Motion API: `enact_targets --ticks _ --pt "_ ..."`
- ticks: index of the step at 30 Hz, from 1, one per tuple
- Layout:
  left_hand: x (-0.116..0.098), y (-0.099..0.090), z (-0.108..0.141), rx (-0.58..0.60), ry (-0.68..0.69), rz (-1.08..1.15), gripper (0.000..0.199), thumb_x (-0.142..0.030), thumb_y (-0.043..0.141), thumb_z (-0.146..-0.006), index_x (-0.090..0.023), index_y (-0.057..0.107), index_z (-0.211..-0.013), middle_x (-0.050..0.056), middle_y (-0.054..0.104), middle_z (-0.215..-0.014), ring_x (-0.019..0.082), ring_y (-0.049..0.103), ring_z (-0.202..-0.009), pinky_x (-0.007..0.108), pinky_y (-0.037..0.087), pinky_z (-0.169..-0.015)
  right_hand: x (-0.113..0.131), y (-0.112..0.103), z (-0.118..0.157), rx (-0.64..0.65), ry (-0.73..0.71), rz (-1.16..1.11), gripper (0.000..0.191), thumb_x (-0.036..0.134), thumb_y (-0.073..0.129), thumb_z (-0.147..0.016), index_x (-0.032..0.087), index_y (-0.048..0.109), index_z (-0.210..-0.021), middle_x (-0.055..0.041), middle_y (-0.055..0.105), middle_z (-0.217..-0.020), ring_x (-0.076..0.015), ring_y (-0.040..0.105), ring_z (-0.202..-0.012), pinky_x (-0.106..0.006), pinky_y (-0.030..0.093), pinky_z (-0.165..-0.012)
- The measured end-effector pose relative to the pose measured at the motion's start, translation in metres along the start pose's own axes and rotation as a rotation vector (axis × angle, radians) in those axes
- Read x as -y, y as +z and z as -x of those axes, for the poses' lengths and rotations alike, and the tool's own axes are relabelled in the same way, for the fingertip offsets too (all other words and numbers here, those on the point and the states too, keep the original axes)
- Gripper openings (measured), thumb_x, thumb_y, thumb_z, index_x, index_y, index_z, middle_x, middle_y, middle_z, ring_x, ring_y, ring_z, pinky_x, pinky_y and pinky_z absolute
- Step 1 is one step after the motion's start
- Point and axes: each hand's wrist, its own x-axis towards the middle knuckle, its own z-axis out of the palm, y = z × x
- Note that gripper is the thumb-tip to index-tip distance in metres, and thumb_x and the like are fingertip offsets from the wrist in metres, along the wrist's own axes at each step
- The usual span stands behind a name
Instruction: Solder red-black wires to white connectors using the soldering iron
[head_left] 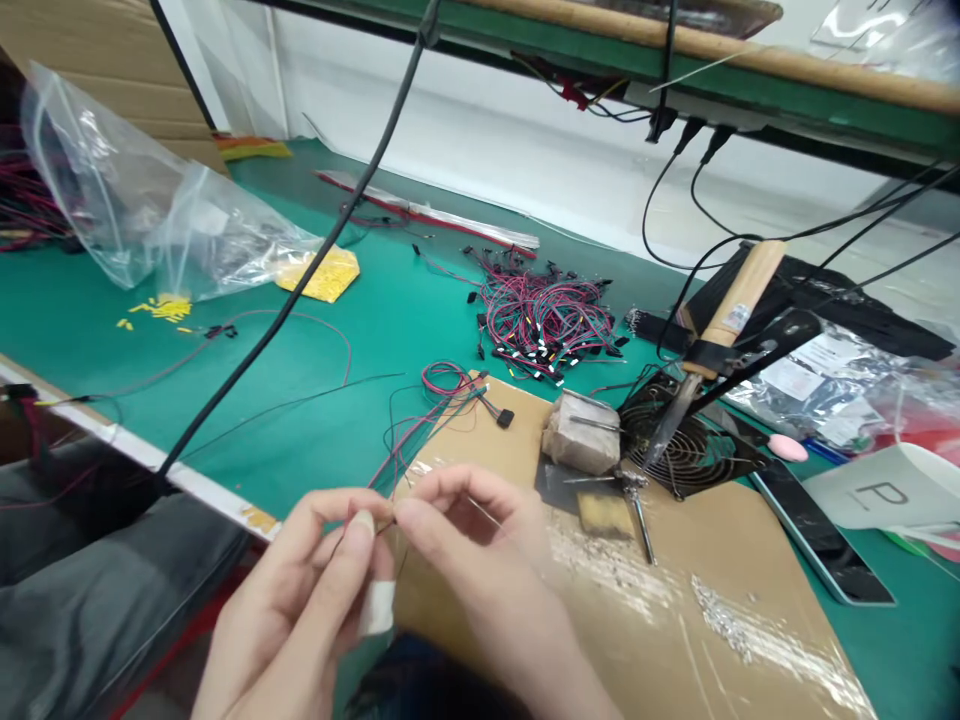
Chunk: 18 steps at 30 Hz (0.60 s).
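Close together at the front edge of the cardboard sheet (652, 620), my two hands pinch thin wires. My left hand (307, 590) has thumb and fingers closed on a dark wire, with a white wrap on one fingertip. My right hand (480, 570) pinches the wire beside it, fingertips nearly touching the left ones. The exact spot between the fingertips is too small to make out. Pink and dark wires (409, 440) run from there to a coiled bundle with a black connector (505, 418). Beyond lies a tangled pile of red and black wires (547, 315).
A soldering iron (731, 310) leans over a fan (682, 440), right of a grey block (581, 432). A phone (821, 535) and white cup (885, 488) stand right. Yellow pieces (171, 306) and plastic bags (195, 225) lie left. A black cable (300, 285) hangs across the front left.
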Motion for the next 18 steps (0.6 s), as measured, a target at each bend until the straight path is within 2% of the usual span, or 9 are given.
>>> enact_targets --ticks 4,7,10,13,15,18 --pt "0.002 0.002 0.003 -0.024 -0.049 0.006 0.046 -0.063 0.083 -0.071 -0.034 0.063 -0.100 -0.004 0.058 -0.071 0.014 0.054 -0.067 0.014 0.053 -0.057 0.001 0.000 0.005 0.071 0.032 0.002 0.017 0.031 0.085 -0.068 0.019 0.073 -0.070 0.0003 0.070 -0.066 -0.0135 0.061 -0.063 -0.026 0.051 -0.063" --pt "0.001 0.002 0.004 0.002 -0.066 0.001 0.045 -0.061 0.082 -0.074 -0.035 0.062 -0.105 -0.004 0.061 -0.078 0.016 0.057 -0.072 0.017 0.055 -0.062 0.002 -0.003 0.007 0.103 -0.014 0.091 0.012 0.029 0.083 -0.070 0.019 0.076 -0.072 -0.0003 0.071 -0.067 -0.0138 0.061 -0.063 -0.025 0.051 -0.060" --pt "-0.001 0.001 0.004 0.026 -0.034 -0.024 0.043 -0.063 0.080 -0.076 -0.033 0.062 -0.102 -0.005 0.060 -0.071 0.013 0.054 -0.063 0.014 0.051 -0.055 0.004 -0.008 0.006 0.083 -0.074 0.156 0.013 0.031 0.082 -0.074 0.020 0.080 -0.079 -0.0008 0.075 -0.072 -0.0130 0.062 -0.065 -0.024 0.051 -0.064" --pt "-0.001 -0.001 0.003 0.022 -0.006 -0.070 0.041 -0.065 0.076 -0.078 -0.032 0.063 -0.100 -0.006 0.059 -0.067 0.011 0.051 -0.058 0.012 0.047 -0.049 0.008 -0.012 0.006 0.045 -0.107 0.198 0.012 0.031 0.081 -0.076 0.020 0.079 -0.075 -0.0002 0.075 -0.073 -0.0120 0.061 -0.067 -0.023 0.049 -0.065" --pt "0.001 -0.001 0.001 0.074 -0.005 -0.085 0.038 -0.064 0.073 -0.082 -0.033 0.064 -0.101 -0.006 0.059 -0.070 0.012 0.053 -0.061 0.012 0.049 -0.053 0.010 -0.013 0.005 0.041 -0.131 0.222 0.012 0.030 0.080 -0.077 0.019 0.078 -0.072 0.0003 0.073 -0.069 -0.0118 0.059 -0.065 -0.022 0.048 -0.063" --pt "0.001 0.000 0.000 0.142 0.036 -0.105 0.033 -0.061 0.070 -0.086 -0.029 0.066 -0.090 -0.004 0.057 -0.073 0.012 0.052 -0.066 0.012 0.049 -0.056 0.013 -0.012 0.005 0.046 -0.154 0.247 0.011 0.028 0.078 -0.079 0.019 0.078 -0.073 -0.0009 0.075 -0.071 -0.0124 0.060 -0.066 -0.023 0.049 -0.062"
